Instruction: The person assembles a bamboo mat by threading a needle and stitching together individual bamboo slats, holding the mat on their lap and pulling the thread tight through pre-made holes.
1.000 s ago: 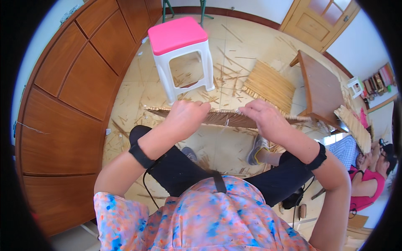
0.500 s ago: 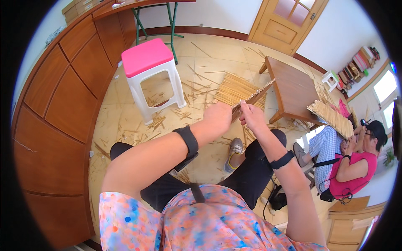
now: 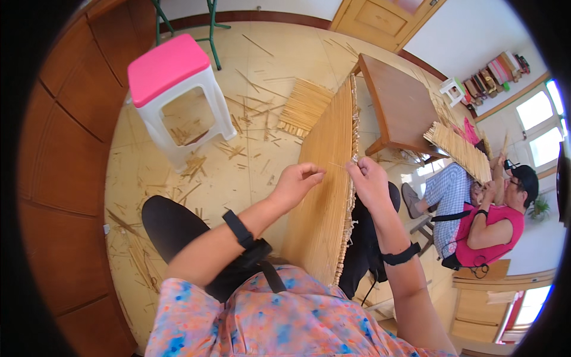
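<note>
A long straw mat [image 3: 324,214] of tightly laid stalks stands tilted between my knees, its broad face toward the left. A knotted, bumpy border [image 3: 347,238] runs down its right edge. My right hand [image 3: 370,183] pinches that border with thumb and fingers near the middle. My left hand [image 3: 300,185] hovers in front of the mat's face, with thumb and fingertips pressed together. A faint thin line shows between the two hands; what the left fingers hold is too small to make out.
Another straw mat [image 3: 306,106] lies on the floor among scattered stalks. A pink-topped white stool [image 3: 169,68] stands left, beside wooden cabinets [image 3: 65,154]. A low brown table [image 3: 398,101] is at right. Beyond it, a seated person [image 3: 491,226] handles a straw piece [image 3: 458,149].
The mat has turned from nearly edge-on to show its broad face and now reaches my lap. My left hand has come off it to the left. The view has shifted.
</note>
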Available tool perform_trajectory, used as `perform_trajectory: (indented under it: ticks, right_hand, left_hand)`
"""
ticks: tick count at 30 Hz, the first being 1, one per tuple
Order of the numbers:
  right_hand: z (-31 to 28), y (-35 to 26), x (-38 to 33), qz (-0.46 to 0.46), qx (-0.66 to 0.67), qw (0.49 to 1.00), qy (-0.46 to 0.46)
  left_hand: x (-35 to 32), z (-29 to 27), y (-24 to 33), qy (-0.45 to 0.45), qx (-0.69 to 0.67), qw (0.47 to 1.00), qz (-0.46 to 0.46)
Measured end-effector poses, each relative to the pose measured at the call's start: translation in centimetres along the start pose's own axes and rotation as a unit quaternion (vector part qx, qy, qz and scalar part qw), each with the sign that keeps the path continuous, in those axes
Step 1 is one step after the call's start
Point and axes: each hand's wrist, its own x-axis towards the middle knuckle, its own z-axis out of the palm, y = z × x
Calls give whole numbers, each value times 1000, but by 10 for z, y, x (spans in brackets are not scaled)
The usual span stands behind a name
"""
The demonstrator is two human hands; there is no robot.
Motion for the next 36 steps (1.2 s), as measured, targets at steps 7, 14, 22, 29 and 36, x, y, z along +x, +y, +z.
perform_trajectory:
  ticks: [7,14,22,29,36]
  right_hand:
    - [-11,-20,-28,69,17,997,-8]
    - [-10,-47,-31,81,-153,985,13]
    - [-12,-57,-25,73,-242,967,-22]
    - [-18,-37,-29,53,-270,961,17]
    - [-15,-35,-32,106,-183,977,37]
  left_hand:
    - [14,69,-21,89,-246,965,25]
    - [21,78,-20,152,-233,955,101]
    - [23,89,-17,191,-363,909,68]
    - [20,24,8,228,-492,840,29]
    - [21,3,20,107,-513,852,-9]
